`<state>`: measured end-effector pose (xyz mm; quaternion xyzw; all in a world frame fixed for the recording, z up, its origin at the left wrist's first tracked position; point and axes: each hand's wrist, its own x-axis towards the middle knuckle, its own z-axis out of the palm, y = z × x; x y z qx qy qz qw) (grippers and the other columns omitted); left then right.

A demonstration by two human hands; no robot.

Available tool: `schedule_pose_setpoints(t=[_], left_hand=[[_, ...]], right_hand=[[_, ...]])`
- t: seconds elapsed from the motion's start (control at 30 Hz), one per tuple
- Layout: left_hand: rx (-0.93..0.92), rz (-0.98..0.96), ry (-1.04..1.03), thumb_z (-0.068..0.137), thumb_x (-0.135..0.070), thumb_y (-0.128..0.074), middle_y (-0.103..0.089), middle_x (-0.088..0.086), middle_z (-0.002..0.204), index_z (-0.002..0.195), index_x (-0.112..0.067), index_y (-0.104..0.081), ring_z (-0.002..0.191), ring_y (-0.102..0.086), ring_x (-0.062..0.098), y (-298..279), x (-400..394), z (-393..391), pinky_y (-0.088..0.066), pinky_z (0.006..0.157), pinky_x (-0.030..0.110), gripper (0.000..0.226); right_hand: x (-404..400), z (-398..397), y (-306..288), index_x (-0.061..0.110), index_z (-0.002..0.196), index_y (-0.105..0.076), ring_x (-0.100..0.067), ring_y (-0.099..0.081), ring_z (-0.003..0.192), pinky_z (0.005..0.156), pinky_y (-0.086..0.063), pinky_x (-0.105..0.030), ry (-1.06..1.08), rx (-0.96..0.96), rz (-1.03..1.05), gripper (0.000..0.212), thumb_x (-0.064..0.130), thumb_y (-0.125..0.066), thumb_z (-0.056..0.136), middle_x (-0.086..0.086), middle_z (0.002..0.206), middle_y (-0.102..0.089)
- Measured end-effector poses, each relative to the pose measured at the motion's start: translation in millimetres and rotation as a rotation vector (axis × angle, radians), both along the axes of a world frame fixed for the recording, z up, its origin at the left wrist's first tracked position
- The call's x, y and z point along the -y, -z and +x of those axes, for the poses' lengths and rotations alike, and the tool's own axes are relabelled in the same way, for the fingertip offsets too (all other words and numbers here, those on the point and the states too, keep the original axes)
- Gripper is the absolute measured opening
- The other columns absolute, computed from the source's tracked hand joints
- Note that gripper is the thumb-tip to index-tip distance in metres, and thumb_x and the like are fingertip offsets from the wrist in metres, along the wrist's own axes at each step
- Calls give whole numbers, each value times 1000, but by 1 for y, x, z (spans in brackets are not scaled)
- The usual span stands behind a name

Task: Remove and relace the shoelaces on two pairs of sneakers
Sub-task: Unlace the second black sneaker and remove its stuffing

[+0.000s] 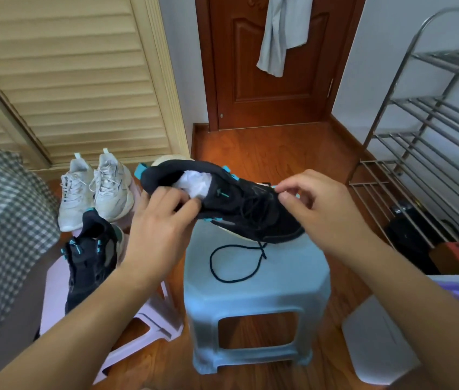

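Head view, left to right: white sneakers (95, 190) and second black sneaker (90, 257) on pink stool (149, 313); left hand (160, 223) grips the black sneaker (222, 201) above blue stool (253, 294); right hand (315, 209) pinches its black lace (239, 263), whose loop lies on the stool.

Soft, even daylight is filling my view; wide-angle distortion is bending the shutter doors (62, 68) and metal rack (434, 108), and corners are blurring slightly.
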<state>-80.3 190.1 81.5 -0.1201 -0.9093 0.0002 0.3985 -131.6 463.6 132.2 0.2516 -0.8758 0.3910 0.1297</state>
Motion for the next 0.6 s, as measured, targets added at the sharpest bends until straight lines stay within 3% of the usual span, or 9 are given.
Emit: schedule_pose_setpoints(t=[0.13,0.27,0.33,0.4,0.43,0.53,0.6], left_hand=[[-89,-78,12,81,6,-70,-61,11,88,98,-7,-71,85,-49,31,-9,-14,6,-36,74,40,21],[-159,-81,-13,80,9,-68,-61,13,88,97,-6,-71,85,-49,33,-24,-13,6,-39,76,44,23],[-168,-86,-30,79,10,-68,-60,14,87,95,-5,-70,85,-49,33,-28,-13,5,-39,76,45,22],[-126,-55,-75,78,9,-70,-58,12,86,91,-7,-66,85,-49,34,-27,-11,-1,-40,75,45,21],[-95,-18,-105,78,7,-72,-57,11,85,90,-8,-64,85,-49,34,-26,-9,-4,-41,75,45,21],[-25,83,-170,80,3,-76,-53,10,83,89,-9,-62,84,-48,35,-20,3,-11,-43,75,46,21],[-16,99,-170,79,2,-77,-54,10,84,89,-9,-63,83,-48,35,-16,9,-12,-44,74,45,21]], right_hand=[[21,3,16,22,102,-66,-10,-47,90,79,-39,-24,54,-85,72,24,34,-76,84,12,94,-52],[24,4,11,14,84,-63,-21,-45,94,78,-42,-39,135,-437,173,14,22,-75,85,0,96,-55],[26,9,3,13,73,-59,-23,-46,98,80,-39,-39,122,-545,155,19,18,-72,86,-2,97,-56],[29,19,-5,12,63,-53,-22,-49,89,78,-37,-37,16,-586,121,31,20,-65,90,-1,86,-57],[31,24,-7,12,61,-50,-20,-49,80,74,-37,-35,-89,-496,130,39,27,-59,95,0,76,-55],[34,40,-5,8,65,-61,-16,-59,65,70,-48,-40,-428,168,362,70,63,-33,98,-2,64,-61],[32,45,-3,12,74,-70,-9,-65,65,72,-53,-40,-423,332,398,72,69,-31,96,-1,69,-68]])
